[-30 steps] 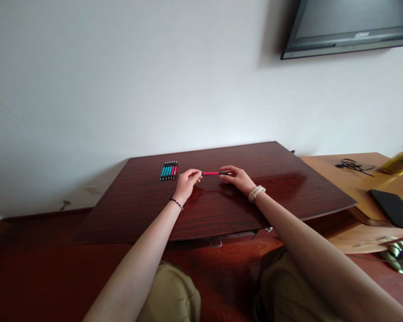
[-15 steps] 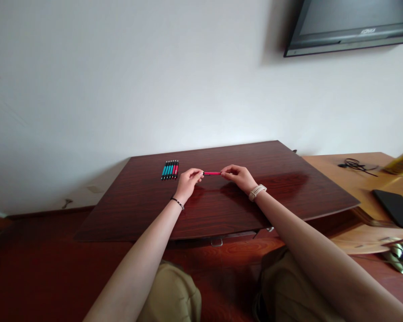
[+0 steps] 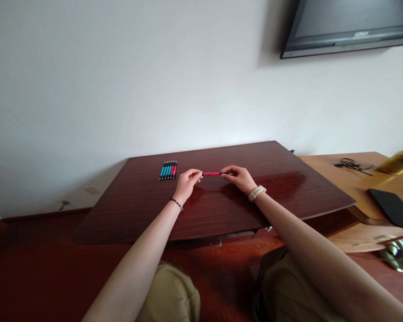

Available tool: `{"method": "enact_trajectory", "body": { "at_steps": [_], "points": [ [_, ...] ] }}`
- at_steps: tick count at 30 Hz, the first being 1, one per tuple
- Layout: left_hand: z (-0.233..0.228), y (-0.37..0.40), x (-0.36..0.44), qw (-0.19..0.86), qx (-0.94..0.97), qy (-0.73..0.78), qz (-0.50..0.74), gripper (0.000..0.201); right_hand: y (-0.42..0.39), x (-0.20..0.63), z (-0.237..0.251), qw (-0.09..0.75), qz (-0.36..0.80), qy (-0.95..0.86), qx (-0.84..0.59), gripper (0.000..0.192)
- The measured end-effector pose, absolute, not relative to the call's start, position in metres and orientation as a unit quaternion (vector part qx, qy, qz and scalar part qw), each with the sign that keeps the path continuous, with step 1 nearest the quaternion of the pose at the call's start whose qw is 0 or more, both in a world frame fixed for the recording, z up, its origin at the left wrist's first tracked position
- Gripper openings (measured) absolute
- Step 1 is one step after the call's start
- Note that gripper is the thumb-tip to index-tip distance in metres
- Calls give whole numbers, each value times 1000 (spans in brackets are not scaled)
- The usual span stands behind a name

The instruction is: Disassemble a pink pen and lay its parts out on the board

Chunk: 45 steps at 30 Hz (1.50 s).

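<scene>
Head view: pink pen point(image 3: 211, 173) is held about level over the dark table point(image 3: 218, 217), btwn both hands. L hand point(image 3: 188, 181) pinches one end w/ thumb and fingers; R hand point(image 3: 239, 178) has its fingers closed on the other end. Just beside L hand, to its left, teal and pink pens point(image 3: 168, 170) lie in a neat row. L wrist has bracelet point(image 3: 176, 204), R wrist a pale watch point(image 3: 257, 193). Further R, wooden desk point(image 3: 322, 169) w/ black cable point(image 3: 351, 165), dark flat device point(image 3: 391, 206) and yellow packet point(image 3: 398, 162). TV point(image 3: 352, 22) is on the wall point(image 3: 154, 80), upper R.
</scene>
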<state>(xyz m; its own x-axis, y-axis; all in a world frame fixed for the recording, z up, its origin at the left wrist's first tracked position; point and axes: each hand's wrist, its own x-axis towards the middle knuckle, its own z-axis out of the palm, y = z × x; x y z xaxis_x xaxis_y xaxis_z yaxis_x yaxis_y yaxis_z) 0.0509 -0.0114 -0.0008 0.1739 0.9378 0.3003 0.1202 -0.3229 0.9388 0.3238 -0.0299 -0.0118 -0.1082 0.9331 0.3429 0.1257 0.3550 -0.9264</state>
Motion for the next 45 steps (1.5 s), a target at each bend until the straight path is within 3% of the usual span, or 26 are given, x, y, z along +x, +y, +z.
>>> {"method": "enact_trajectory", "body": {
  "at_steps": [6, 21, 32, 45],
  "points": [
    [-2, -10, 49, 413, 632, 412, 510, 38, -29, 318, -10, 502, 418, -620, -435, 45],
    [2, -12, 50, 421, 633, 415, 499, 37, -32, 329, -7, 488, 358, -663, -439, 44],
    [-2, -6, 44, 422, 613, 427, 514, 39, -32, 331, -2, 530, 340, -647, -429, 41],
    [1, -2, 18, 398, 581, 450, 549, 37, -27, 403, -17, 564, 312, -588, -489, 45]
  ]
}}
